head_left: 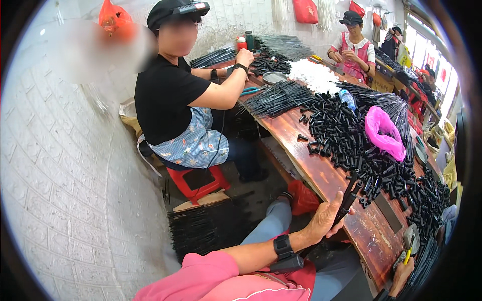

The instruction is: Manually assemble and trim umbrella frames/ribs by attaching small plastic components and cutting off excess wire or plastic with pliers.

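Head view. Black tubes (346, 201): tilted bundle, held by left hand (324, 219), fingers curled partly round it, at the table's (321, 169) left edge. Right hand (402, 275): placed near right, at yellow-handled tool (409, 253); finger closure cannot be told. Risk: tubes could be dropped through slackened grip; heaped black pieces (334, 133) scattered by a knock.

Wall (65, 200): white, brick-patterned. Stool (219, 176): red, on dark floor (273, 186). Worktop (321, 173): wooden, reddish-brown. Windows (431, 47): bright, upper right.
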`<state>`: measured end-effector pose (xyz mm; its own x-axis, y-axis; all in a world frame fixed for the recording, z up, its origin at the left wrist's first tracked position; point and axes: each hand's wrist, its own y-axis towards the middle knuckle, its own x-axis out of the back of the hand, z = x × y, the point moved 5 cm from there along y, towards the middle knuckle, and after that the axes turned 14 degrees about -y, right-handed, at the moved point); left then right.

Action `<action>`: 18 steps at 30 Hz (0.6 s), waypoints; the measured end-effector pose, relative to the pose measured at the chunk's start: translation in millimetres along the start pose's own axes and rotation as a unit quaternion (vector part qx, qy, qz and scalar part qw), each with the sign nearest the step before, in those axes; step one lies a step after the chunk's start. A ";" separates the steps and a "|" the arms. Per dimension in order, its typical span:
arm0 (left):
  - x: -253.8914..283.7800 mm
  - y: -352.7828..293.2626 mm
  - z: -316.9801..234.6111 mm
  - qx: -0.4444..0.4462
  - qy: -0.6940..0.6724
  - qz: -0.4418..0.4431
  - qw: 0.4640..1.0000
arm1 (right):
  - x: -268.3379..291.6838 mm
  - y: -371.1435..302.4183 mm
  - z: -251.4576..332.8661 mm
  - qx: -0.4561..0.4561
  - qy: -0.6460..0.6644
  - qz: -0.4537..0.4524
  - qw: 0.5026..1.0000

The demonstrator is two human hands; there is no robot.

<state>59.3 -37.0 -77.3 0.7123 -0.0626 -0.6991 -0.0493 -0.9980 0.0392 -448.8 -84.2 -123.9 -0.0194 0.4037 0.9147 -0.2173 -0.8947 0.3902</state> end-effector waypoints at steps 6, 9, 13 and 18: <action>-1.4 2.2 3.0 0.003 0.006 0.001 1.000 | -15.0 7.3 -43.7 0.016 0.030 -0.011 0.999; -3.9 2.9 3.9 0.005 0.006 0.003 1.000 | -8.4 4.9 -50.9 0.010 0.045 -0.065 0.997; -5.7 4.3 8.0 0.012 0.005 0.006 1.000 | 8.4 -1.9 -34.8 -0.001 0.107 -0.043 0.993; -8.7 2.6 8.3 0.007 0.004 0.009 1.000 | 40.7 -19.7 32.7 -0.051 0.278 0.042 0.958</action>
<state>47.2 -39.0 -77.1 0.7164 -0.0804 -0.6930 -0.0715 -0.9966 0.0417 -413.4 -56.4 -90.9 -0.5525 0.3966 0.7331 -0.2869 -0.9163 0.2795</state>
